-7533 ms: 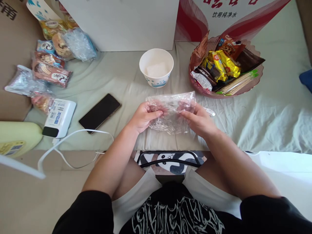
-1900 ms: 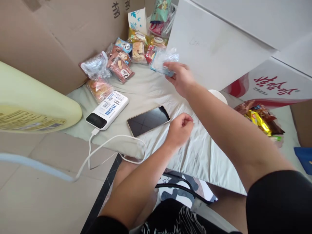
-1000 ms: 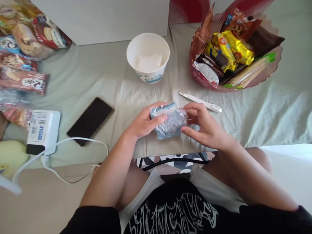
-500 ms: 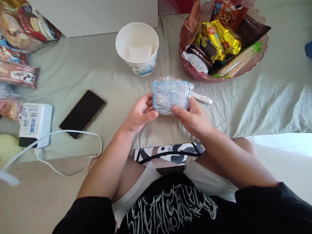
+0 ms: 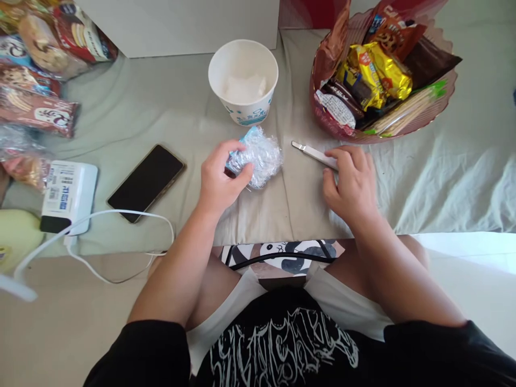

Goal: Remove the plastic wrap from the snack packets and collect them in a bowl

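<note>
Our left hand (image 5: pixel 217 180) holds a packet (image 5: pixel 258 156); our right hand (image 5: pixel 352 183) rests on a cutter (image 5: pixel 314 155).

Our left hand is curled shut around the blue, clear-wrapped packet on the sheet (image 5: pixel 161 118), just near of the white cup (image 5: pixel 243 80). Our right hand lies loosely curved, fingers (image 5: pixel 342 158) touching the handle of the white cutter, whose blade points left; we cannot tell whether it grips it. A bowl (image 5: pixel 439 110) of snacks sits far right. To the left lie a phone (image 5: pixel 145 181), a power bank (image 5: pixel 66 196) with its cable (image 5: pixel 113 220), and more snack packs (image 5: pixel 38 113).
</note>
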Motion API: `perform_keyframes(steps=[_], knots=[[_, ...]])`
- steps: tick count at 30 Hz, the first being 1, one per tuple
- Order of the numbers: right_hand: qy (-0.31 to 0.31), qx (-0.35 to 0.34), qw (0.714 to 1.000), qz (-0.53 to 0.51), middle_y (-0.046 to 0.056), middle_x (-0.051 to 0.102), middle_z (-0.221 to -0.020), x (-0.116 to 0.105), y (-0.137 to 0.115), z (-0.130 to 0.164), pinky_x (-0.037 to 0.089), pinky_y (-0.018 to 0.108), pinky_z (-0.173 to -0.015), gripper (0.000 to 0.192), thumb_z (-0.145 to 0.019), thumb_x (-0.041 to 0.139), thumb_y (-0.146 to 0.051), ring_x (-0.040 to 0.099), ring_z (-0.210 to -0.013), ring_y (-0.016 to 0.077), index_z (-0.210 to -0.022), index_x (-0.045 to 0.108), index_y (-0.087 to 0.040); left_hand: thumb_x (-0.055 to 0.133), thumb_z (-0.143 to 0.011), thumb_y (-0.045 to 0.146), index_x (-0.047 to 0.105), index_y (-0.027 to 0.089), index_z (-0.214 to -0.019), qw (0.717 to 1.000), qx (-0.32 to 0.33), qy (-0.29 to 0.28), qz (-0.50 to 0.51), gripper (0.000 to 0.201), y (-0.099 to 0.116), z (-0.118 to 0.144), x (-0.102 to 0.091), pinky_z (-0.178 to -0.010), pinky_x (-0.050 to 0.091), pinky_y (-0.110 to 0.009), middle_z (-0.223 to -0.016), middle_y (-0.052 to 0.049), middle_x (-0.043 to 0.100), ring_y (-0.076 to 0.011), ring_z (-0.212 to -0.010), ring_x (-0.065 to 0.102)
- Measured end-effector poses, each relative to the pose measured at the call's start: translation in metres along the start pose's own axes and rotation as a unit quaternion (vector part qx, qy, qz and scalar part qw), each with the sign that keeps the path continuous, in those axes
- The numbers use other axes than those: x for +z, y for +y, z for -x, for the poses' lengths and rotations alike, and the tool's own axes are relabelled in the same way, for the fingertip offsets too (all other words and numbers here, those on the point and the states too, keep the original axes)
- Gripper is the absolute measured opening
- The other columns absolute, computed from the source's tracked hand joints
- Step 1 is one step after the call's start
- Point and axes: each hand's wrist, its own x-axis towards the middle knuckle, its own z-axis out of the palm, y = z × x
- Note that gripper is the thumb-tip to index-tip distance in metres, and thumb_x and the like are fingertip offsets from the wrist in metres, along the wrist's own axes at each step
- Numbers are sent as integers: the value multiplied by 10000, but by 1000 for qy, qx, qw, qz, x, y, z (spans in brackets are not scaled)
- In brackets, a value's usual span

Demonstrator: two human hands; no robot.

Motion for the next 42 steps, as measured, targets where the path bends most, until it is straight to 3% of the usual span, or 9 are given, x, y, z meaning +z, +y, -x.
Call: perform_keyframes(steps=[3,9,14,17,20,25,35,40,42], knots=[[-31,6,998,54,191,657,-1256,8,2,4,504,571,-948,427,-922,532,-209,594,-1123,372,-1339,619,-181,746,-808,366,682,255,-1124,1000,17,-3,-16,342,2,1,0,-1117,529,-453,-1290,-73,707,-288,-1225,662],[-3,-7,1000,-22,151,710,-1125,-1,3,3,582,463,-832,352,-969,498,-229,686,-954,295,-1265,686,-212,862,-748,460,524,254,-1440,997,35,-65,-13,797,-6,1,1,-1188,480,-461,-1500,-126,598,-331,-1390,590],[-47,-34,982,-177,45,709,-778,-10,-22,11,609,369,-775,339,-1034,460,-270,699,-734,203,-1242,724,-222,880,-704,668,369,281,-1552,997,19,-70,0,1063,-9,2,3,-1183,481,-464,-1551,-155,567,-359,-1433,573],[-39,-51,980,-189,85,772,-930,-4,-38,14,612,345,-786,348,-1031,470,-253,734,-804,197,-1226,755,-214,863,-702,711,352,286,-1561,997,5,-74,4,1086,-6,2,4,-1154,501,-461,-1513,-154,602,-363,-1403,604],[-27,-70,980,-182,122,789,-1094,6,-43,12,616,337,-822,364,-1034,482,-250,757,-932,210,-1255,765,-193,857,-700,724,357,276,-1560,997,5,-78,4,1091,-3,2,5,-1154,501,-461,-1508,-161,607,-367,-1402,606],[-68,-75,982,-162,124,781,-1172,13,-35,9,624,346,-841,379,-1022,507,-250,759,-983,224,-1292,769,-210,868,-679,729,376,271,-1553,997,6,-79,3,1102,-4,2,5,-1156,504,-465,-1520,-167,597,-373,-1412,600],[-111,-86,980,-142,83,781,-975,-11,-17,25,595,313,-722,357,-1025,499,-230,743,-821,193,-1241,782,-214,904,-689,637,419,271,-1541,997,14,-74,-12,1047,-7,0,3,-1191,482,-469,-1527,-148,598,-376,-1448,565],[-154,-104,971,-151,52,769,-851,-33,1,24,547,311,-640,321,-1011,514,-254,706,-707,182,-1165,794,-228,883,-747,488,507,260,-1471,996,22,-76,-46,847,-2,0,2,-1187,488,-480,-1497,-126,625,-357,-1384,607],[-135,-87,976,-146,47,780,-876,-39,9,20,529,314,-604,279,-982,553,-275,674,-656,174,-1124,793,-260,863,-767,431,579,263,-1390,996,22,-72,-48,704,0,0,2,-1198,482,-481,-1474,-113,640,-351,-1383,599]])
